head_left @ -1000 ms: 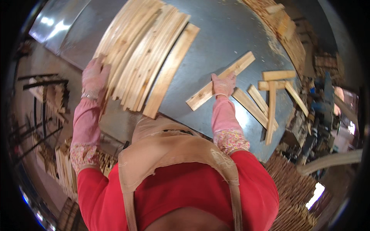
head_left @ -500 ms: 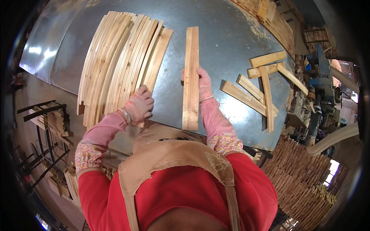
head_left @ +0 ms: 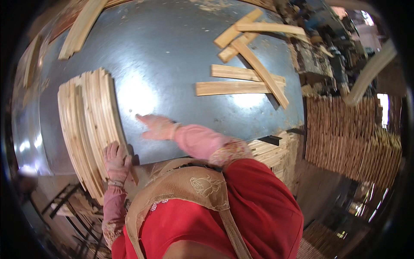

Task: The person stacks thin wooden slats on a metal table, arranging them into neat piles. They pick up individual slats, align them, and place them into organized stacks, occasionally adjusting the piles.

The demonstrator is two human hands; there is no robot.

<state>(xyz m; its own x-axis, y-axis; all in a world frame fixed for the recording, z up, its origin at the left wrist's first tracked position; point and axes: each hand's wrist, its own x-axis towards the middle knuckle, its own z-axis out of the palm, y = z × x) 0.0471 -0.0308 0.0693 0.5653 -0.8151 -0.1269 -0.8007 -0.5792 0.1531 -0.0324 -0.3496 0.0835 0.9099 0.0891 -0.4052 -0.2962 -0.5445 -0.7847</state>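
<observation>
Metal table. Row of boards at its left, packed tight: looks largely done. Six loose boards farther right, some crossed: seemingly what's left. Left hand on row's right edge, fingers slightly apart. Right hand beside row, fingers spread, nothing held.

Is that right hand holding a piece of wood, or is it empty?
Empty. The right hand has its fingers spread over the metal tabletop, and nothing shows between them.
</observation>
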